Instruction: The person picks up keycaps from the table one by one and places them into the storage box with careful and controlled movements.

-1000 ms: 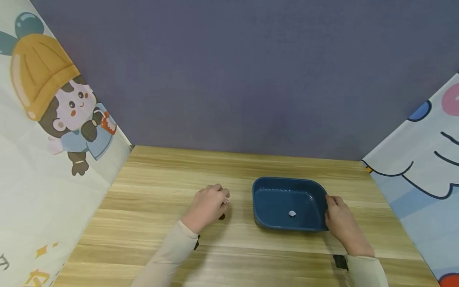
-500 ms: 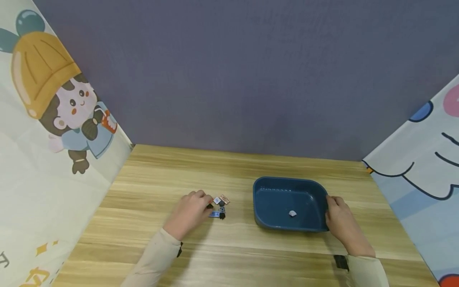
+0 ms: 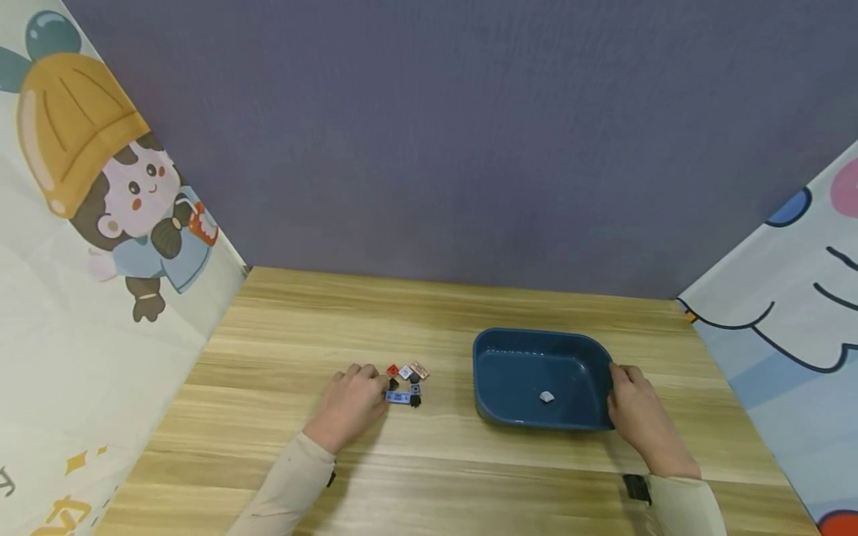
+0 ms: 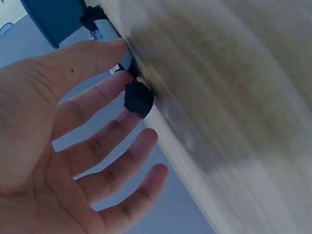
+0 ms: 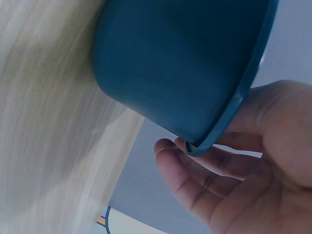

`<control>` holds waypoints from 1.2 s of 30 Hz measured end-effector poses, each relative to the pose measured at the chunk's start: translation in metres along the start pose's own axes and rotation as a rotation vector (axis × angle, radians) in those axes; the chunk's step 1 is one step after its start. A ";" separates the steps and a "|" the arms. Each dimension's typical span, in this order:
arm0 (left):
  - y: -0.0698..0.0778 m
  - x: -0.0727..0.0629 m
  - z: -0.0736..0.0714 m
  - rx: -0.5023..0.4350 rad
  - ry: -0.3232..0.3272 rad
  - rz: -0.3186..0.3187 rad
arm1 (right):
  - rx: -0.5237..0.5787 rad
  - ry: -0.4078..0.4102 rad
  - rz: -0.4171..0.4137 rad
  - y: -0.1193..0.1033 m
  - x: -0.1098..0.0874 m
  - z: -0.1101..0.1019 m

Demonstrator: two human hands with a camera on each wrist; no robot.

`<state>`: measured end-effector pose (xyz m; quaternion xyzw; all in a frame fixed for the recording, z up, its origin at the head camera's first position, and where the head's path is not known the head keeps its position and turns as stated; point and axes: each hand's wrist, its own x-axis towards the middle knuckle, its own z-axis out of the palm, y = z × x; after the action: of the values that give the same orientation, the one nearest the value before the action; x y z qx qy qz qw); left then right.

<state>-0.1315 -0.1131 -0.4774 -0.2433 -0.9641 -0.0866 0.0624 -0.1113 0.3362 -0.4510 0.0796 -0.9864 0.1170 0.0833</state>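
On the wooden table, my left hand (image 3: 350, 406) is at the left side of a cluster of small pieces, its fingers spread and loosely bent in the left wrist view. A blue printed rectangular tile (image 3: 398, 398) and a black piece (image 3: 393, 384) are right at the fingertips; the left wrist view shows a dark piece (image 4: 138, 99) by the middle fingertip. Around them are a red tile (image 3: 392, 370), a white tile (image 3: 405, 372), a tan printed tile (image 3: 419, 370) and several dark pieces. My right hand (image 3: 643, 417) grips the right rim of a dark blue plastic basin (image 5: 165, 63).
One small white piece (image 3: 547, 397) lies inside the basin, which stands right of the cluster. A grey-purple panel (image 3: 429, 149) rises behind the table (image 3: 295, 320). Cartoon-printed sheets (image 3: 47, 298) flank it on both sides.
My left hand has drawn back to the left, uncovering the small pieces that it hid a second ago. The right hand and the basin have stayed in place.
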 end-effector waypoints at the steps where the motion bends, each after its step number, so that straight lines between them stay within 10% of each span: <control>1: 0.000 0.000 0.001 -0.002 -0.003 -0.002 | 0.000 0.001 0.000 0.000 0.000 0.000; 36: 0.006 0.001 -0.020 -0.115 0.062 0.012 | -0.007 0.066 -0.022 0.012 -0.005 -0.008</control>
<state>-0.1281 -0.1111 -0.4564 -0.2494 -0.9536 -0.1490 0.0785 -0.1077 0.3507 -0.4464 0.0863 -0.9826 0.1154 0.1174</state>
